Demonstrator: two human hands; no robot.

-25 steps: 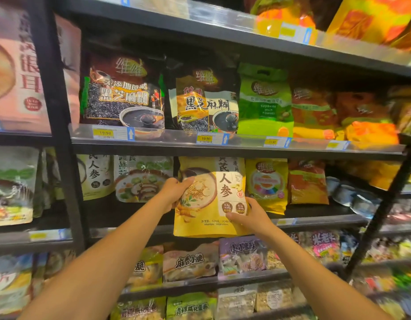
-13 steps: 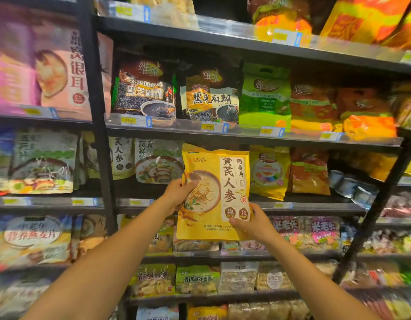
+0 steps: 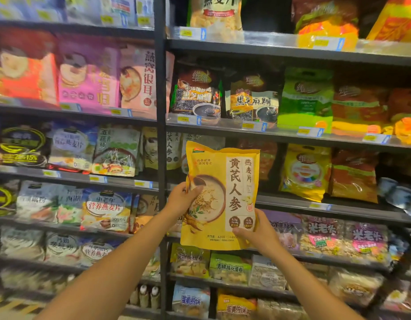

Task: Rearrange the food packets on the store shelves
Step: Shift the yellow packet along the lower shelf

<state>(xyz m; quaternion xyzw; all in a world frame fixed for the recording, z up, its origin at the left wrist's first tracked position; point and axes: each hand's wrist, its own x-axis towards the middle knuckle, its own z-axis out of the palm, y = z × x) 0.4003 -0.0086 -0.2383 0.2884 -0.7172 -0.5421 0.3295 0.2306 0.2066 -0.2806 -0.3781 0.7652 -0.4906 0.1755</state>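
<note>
I hold a large yellow oatmeal packet (image 3: pixel 223 195) upright in front of the shelves, clear of them. My left hand (image 3: pixel 180 199) grips its left edge at mid height, thumb on the front. My right hand (image 3: pixel 257 234) pinches its lower right corner. Behind the packet, the middle shelf (image 3: pixel 292 204) has a dark gap where the packet's top overlaps. More packets of the same kind (image 3: pixel 171 148) stand just left of that gap.
A black upright post (image 3: pixel 161 135) splits the shelving into left and right bays. Yellow and red bags (image 3: pixel 306 172) stand right of the gap. Dark sesame bags (image 3: pixel 197 93) fill the shelf above, snack packs (image 3: pixel 324 236) the one below. Price tags line every shelf edge.
The yellow packet has come out from the middle shelf toward me and now hangs in front of it. The view has swung left, revealing the left bay.
</note>
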